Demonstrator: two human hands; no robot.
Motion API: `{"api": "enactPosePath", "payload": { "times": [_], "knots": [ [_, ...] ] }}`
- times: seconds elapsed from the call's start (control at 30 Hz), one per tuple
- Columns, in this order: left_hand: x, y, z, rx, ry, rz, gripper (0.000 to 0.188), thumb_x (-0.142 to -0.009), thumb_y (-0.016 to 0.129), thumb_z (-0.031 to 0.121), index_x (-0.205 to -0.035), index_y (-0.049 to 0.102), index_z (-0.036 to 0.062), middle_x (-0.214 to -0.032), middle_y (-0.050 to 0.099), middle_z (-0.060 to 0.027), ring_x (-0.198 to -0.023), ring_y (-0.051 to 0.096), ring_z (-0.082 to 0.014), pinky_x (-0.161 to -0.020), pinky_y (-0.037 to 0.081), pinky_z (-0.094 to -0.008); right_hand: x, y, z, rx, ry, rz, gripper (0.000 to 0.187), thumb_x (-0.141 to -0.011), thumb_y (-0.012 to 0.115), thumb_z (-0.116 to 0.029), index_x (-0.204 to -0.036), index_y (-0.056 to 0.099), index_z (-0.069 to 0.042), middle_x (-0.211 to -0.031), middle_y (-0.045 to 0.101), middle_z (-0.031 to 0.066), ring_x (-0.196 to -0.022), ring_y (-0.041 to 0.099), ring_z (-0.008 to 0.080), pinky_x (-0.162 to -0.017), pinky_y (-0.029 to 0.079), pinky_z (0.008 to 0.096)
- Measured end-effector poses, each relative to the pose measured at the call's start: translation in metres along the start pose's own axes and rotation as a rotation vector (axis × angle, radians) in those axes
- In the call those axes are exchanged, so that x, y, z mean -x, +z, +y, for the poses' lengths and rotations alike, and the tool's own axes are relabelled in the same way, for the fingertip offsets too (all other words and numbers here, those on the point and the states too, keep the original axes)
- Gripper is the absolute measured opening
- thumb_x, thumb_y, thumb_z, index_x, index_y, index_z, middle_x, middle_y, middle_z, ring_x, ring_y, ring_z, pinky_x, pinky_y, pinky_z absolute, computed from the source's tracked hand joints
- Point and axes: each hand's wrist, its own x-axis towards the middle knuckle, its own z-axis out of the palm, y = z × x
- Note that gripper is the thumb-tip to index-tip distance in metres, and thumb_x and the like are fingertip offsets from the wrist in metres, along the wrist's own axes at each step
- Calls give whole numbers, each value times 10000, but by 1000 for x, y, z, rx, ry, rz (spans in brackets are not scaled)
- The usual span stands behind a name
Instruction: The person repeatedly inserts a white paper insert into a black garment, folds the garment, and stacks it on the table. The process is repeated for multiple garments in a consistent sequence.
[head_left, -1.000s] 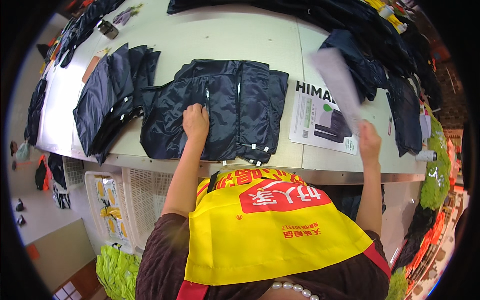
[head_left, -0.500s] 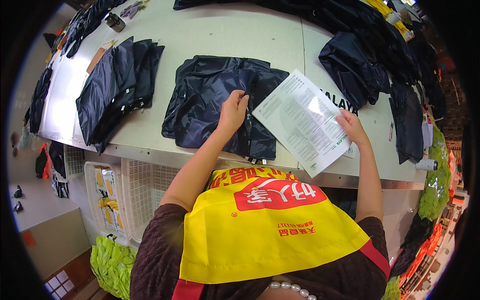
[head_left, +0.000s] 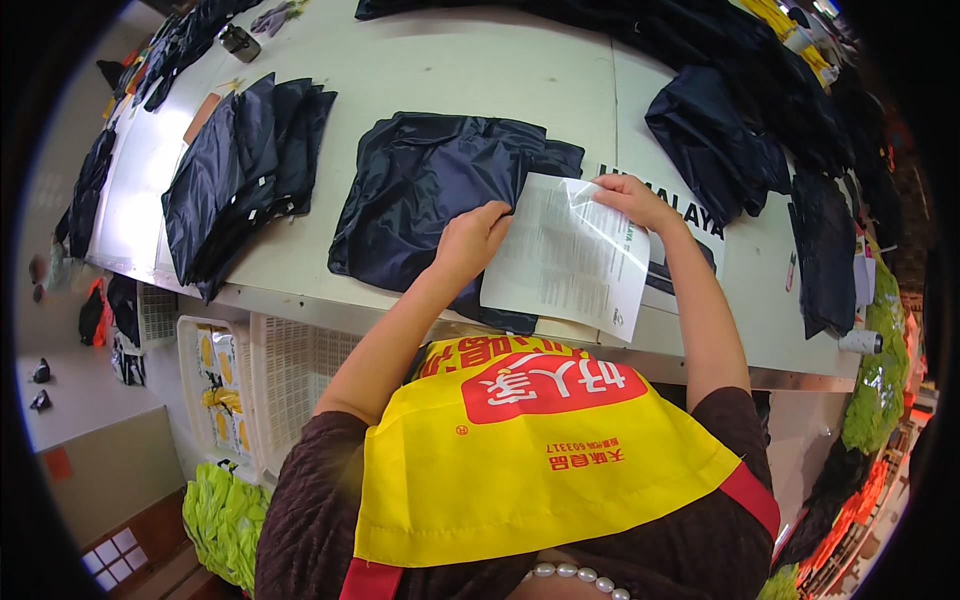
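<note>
A pile of folded dark navy, shiny garments [head_left: 420,190] lies on the table in front of me. Over its right part hangs a glossy, whitish printed sheet [head_left: 570,265], slightly tilted. My right hand [head_left: 632,203] pinches this sheet at its upper right edge. My left hand [head_left: 470,243] is closed over the pile, its thumb and forefinger meeting where the sheet's left edge crosses the dark cloth. Whether those fingers grip cloth or sheet, I cannot tell.
More dark garments lie fanned out [head_left: 235,165] on the left and bunched up [head_left: 715,140] on the right. Under my right forearm is a packet with large black lettering [head_left: 690,235]. White plastic crates [head_left: 285,370] stand below the table's front edge [head_left: 350,315]. A thread spool [head_left: 860,342] sits at the right corner.
The printed sheet has moved left over the pile and turned more upright. My right hand has gone left and up with it. My left hand has shifted slightly down and to the right.
</note>
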Motion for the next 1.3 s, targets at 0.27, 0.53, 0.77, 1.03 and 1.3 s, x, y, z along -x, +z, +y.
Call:
{"api": "enactPosePath", "payload": {
  "times": [0.27, 0.53, 0.77, 1.03, 1.3],
  "knots": [
    [7, -16, -20, -249, -234, 25, 257, -796, 527, 167, -1014, 597, 49, -929, 632, -158, -818, 609, -339, -718, 481, -414, -15, 1, -4, -257, 23, 87, 264, -848, 574, -171, -1045, 610, 1, -889, 634, 22, -753, 579, 84, -688, 470, 230],
    [21, -6, -9, -427, -128, 11, 222, -796, 516, 136, -993, 587, 59, -850, 605, -151, -709, 604, -348, -612, 487, -422, -31, 58, 16, -502, 12, 185, 227, -865, 567, -144, -1049, 609, -17, -883, 629, 0, -753, 567, 61, -687, 457, 205],
    [39, -4, -22, -263, -122, 3, 263, -783, 519, 129, -1023, 588, 50, -920, 603, -145, -767, 604, -338, -681, 488, -410, -30, 84, -17, -58, -104, 153, 327, -849, 574, -235, -1082, 597, -6, -897, 644, 66, -821, 589, 123, -737, 457, 229],
    [39, 2, -38, -173, -149, 162, 233, -806, 513, 144, -1005, 596, 56, -911, 627, -154, -784, 614, -335, -690, 493, -412, 29, 53, 25, -1024, 186, -117, 462, -850, 580, -259, -1244, 458, -50, -1074, 600, 117, -948, 605, 221, -762, 534, 371],
    [28, 14, -23, -16, -9, 143, 207, -829, 534, 128, -1001, 595, 31, -905, 624, -161, -797, 609, -340, -687, 494, -395, 22, 147, 2, -519, 221, 137, 247, -880, 522, -181, -1037, 564, 6, -841, 629, 66, -608, 552, 108, -512, 461, 229]
  ]
}}
